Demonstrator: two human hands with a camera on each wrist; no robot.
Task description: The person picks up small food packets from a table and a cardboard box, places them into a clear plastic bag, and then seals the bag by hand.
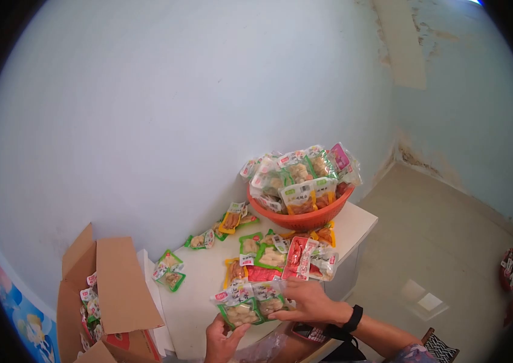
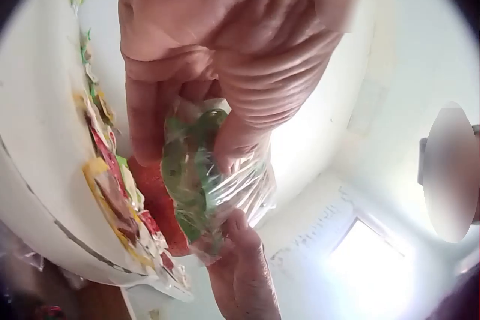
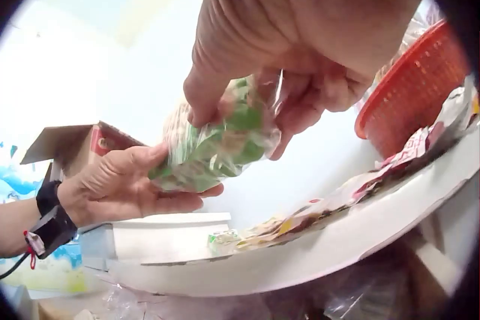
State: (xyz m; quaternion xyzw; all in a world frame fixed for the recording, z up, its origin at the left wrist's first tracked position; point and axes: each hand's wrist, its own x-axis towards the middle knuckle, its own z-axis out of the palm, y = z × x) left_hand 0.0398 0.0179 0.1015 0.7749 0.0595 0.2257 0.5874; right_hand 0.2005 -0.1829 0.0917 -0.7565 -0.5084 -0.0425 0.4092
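Side by side above the table's near edge are two clear snack packets (image 1: 243,313) with green borders and pale contents. My left hand (image 1: 221,342) grips their lower left part, thumb in front and fingers behind. On the other side, my right hand (image 1: 314,302) pinches the right-hand end between thumb and fingers. Crinkled clear film and a green edge of the packets (image 2: 191,177) show between both hands in the left wrist view. From the right wrist, the packets (image 3: 217,147) appear tilted, with the left hand (image 3: 120,185) supporting them from below.
An orange basket (image 1: 323,216) heaped with packets stands at the table's back right. Several red, yellow and green packets (image 1: 270,256) lie in front of it, others (image 1: 169,269) farther left. An open cardboard box (image 1: 126,278) holding packets stands at the left; a wall rises behind.
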